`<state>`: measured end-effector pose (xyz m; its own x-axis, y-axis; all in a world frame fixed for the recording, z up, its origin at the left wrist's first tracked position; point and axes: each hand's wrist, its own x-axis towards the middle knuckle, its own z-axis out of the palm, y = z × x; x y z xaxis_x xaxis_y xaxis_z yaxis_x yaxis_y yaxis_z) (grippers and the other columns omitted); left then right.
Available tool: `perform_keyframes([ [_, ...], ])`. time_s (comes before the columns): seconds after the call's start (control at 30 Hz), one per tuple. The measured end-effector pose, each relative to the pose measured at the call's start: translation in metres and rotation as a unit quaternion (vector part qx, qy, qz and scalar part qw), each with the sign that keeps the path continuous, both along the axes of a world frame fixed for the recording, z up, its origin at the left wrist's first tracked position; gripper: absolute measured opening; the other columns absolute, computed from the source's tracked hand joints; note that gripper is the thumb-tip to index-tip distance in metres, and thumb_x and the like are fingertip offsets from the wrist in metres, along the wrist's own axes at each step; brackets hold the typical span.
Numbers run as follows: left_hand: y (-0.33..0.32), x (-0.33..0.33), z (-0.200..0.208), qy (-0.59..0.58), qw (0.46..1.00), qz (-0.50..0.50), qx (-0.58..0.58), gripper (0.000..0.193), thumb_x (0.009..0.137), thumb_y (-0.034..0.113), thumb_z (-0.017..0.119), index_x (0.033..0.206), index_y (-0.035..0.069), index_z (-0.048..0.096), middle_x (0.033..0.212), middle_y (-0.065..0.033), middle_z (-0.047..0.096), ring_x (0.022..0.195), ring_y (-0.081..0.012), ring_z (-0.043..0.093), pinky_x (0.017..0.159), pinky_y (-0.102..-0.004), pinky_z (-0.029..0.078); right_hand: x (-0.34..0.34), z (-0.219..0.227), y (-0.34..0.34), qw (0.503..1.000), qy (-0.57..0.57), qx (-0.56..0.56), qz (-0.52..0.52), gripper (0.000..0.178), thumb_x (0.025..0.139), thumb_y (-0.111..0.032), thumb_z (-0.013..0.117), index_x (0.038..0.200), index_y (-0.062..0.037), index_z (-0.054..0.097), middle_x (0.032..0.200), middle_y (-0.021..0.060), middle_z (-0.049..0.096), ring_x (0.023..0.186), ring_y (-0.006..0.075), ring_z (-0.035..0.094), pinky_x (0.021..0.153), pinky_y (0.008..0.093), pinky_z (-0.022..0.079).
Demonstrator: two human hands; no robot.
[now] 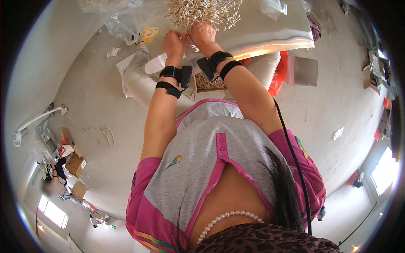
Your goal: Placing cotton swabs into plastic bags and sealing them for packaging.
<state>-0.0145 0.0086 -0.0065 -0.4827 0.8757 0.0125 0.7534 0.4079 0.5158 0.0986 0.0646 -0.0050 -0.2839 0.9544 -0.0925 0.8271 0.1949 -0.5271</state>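
Note:
A loose heap of cotton swabs (202, 12) lies on the pale, shiny tabletop (270, 36). At the heap's near edge, my left hand (175, 43) is closed, its fingertips pinched together toward the right. Close beside it, my right hand (202, 33) is also closed, with bent fingers at the swabs. Whatever sits between the fingertips is too small to make out. Left of my left hand lies a yellow printed label (149, 34). A whitish translucent plastic piece (156, 63) shows by my left wrist, near the table's front.
Crumpled clear plastic bags (120, 25) lie at the table's left, and another bag (272, 7) at the right. Below the table edge, between my legs, stands a box of swabs (209, 83). An open carton (303, 71) and a red bag (278, 76) are on the right.

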Motion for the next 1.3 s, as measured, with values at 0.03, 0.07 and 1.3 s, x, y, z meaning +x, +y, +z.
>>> perform_keyframes([
  [0.03,0.002,0.000,-0.001,0.000,1.000,0.007,-0.005,0.026,0.073,0.029,0.078,0.079,0.005,0.070,0.078,-0.0174,0.071,0.078,-0.0363,0.070,0.070,-0.0428,0.055,-0.002,-0.002,0.001,1.000,-0.007,-0.009,-0.023,0.025,0.084,-0.030,0.068,0.088,-0.0070,0.075,0.092,0.0160,0.073,0.089,0.0347,0.071,0.076,0.0444,0.056],
  [0.07,0.004,0.001,-0.002,0.000,1.000,0.013,-0.010,0.026,0.073,0.029,0.077,0.078,0.005,0.070,0.079,-0.0185,0.071,0.078,-0.0370,0.070,0.070,-0.0423,0.055,-0.002,-0.004,0.002,1.000,-0.008,-0.008,-0.023,0.025,0.084,-0.030,0.068,0.088,-0.0070,0.075,0.092,0.0160,0.073,0.089,0.0347,0.071,0.076,0.0444,0.056],
  [1.3,-0.016,0.016,0.007,-0.045,0.965,-0.245,0.080,0.012,0.089,0.006,0.062,0.099,0.008,0.070,0.094,-0.0109,0.066,0.091,-0.0336,0.064,0.079,-0.0426,0.053,0.101,-0.009,-0.020,0.984,0.053,0.161,0.051,0.018,0.085,-0.013,0.061,0.099,-0.0163,0.071,0.097,0.0040,0.065,0.098,0.0261,0.061,0.089,0.0399,0.045],
])
